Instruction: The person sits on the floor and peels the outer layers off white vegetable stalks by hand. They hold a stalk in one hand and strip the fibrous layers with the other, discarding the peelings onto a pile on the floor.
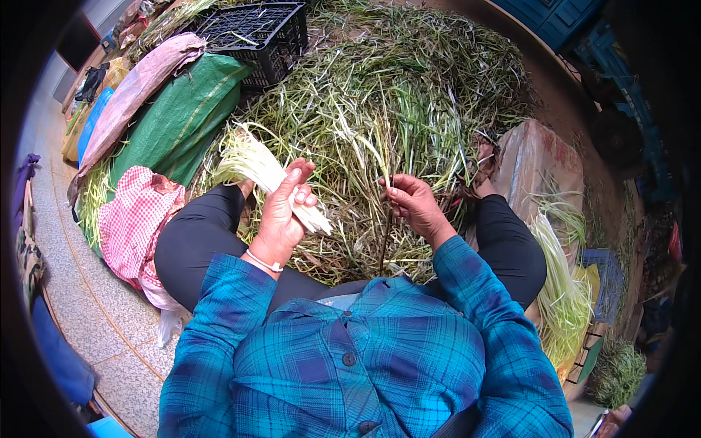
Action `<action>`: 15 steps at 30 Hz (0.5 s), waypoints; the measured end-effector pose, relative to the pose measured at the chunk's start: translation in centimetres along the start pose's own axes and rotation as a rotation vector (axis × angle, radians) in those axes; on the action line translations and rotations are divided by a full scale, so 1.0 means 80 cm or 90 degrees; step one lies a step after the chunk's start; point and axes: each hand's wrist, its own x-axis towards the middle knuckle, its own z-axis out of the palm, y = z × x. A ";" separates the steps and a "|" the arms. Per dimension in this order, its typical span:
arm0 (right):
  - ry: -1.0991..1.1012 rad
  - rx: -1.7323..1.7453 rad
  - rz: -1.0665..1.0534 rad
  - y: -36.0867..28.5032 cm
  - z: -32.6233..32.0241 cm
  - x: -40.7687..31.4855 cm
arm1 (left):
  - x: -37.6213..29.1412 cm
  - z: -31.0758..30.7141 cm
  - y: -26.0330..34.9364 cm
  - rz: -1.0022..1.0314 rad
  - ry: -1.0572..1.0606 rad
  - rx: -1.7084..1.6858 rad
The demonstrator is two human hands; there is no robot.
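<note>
A bunch of pale stalks [260,164], white at the base and yellow-green at the leafy end, lies in the grip of my left hand [287,205]. Its cut-looking white ends point down and to the right. Between the thumb and fingers of my right hand [415,203] is a single stalk [378,156], its pale leaves up and a thin dark strand hanging below the fingers. The two hands are apart, above a heap of green and dried plant leaves [350,230] between my legs.
To the left lie a green woven sack [181,117], a pink sack [137,93] and a red-checked cloth [134,211]. A black plastic crate [274,55] stands beyond them. On the right, more pale stalks [564,290] rest beside a plastic-covered bundle [539,159] and a blue basket [605,282].
</note>
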 end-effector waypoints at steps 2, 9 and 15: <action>-0.022 -0.031 0.013 0.001 0.012 -0.002 | -0.003 0.006 -0.013 -0.006 0.012 0.059; -0.110 -0.123 0.049 0.025 0.056 0.000 | -0.014 0.019 -0.048 0.012 0.066 0.236; 0.061 -0.188 -0.142 0.015 0.086 0.025 | -0.014 0.012 -0.058 0.038 0.068 0.321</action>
